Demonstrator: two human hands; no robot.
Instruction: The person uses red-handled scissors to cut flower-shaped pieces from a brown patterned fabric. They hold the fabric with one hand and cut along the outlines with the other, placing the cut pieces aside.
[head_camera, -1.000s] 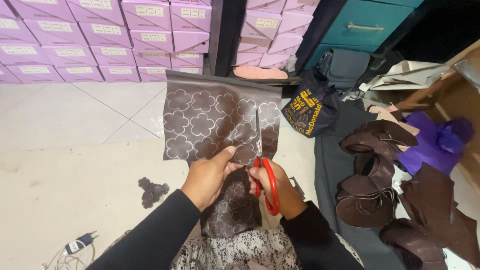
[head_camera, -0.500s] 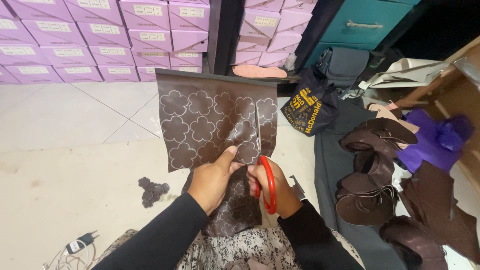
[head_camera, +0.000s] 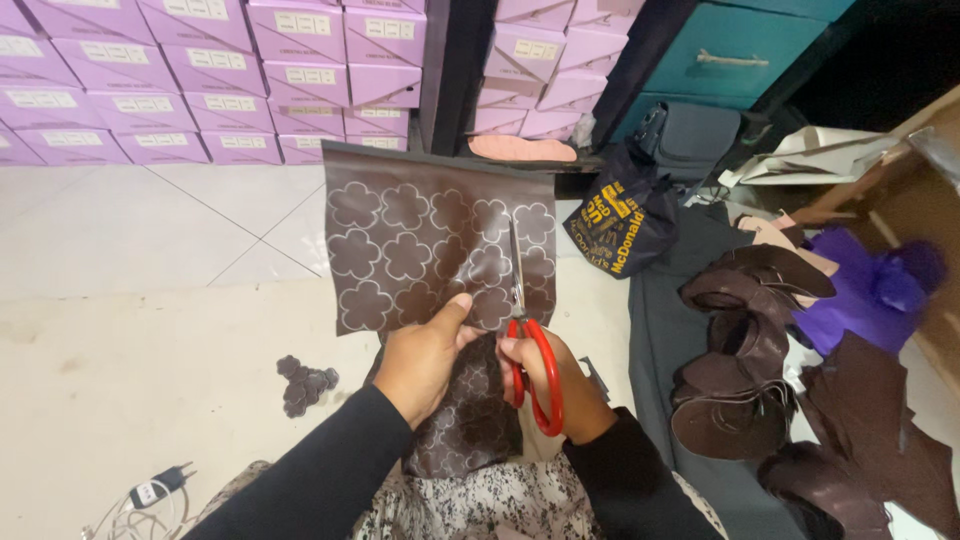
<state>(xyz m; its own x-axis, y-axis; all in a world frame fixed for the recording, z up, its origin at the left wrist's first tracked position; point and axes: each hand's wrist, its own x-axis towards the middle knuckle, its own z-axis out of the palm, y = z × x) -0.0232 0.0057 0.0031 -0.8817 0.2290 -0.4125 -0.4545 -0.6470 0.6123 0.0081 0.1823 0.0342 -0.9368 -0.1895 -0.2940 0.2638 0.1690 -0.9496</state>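
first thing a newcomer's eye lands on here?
Centre frame: a brown sheet printed with pale flower outlines, pinched by the left hand while the right hand works red-handled scissors into it. Behind, stacked lilac boxes fill the wall; dark brown cut pieces pile up at right.

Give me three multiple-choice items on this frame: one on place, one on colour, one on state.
1. Where does the small pile of cut flower shapes lie?
A. on the floor, left of the left hand
B. on the lilac boxes
C. on the purple cloth

2. What colour are the scissors' handles?
A. blue
B. red
C. black

3. How is the brown patterned sheet held?
A. lying flat, untouched
B. rolled up
C. pinched by the left hand while the right hand works the scissors in it

A: the pile sits on bare floor. B: the loops are red. C: thumb on the sheet, blades inside it.
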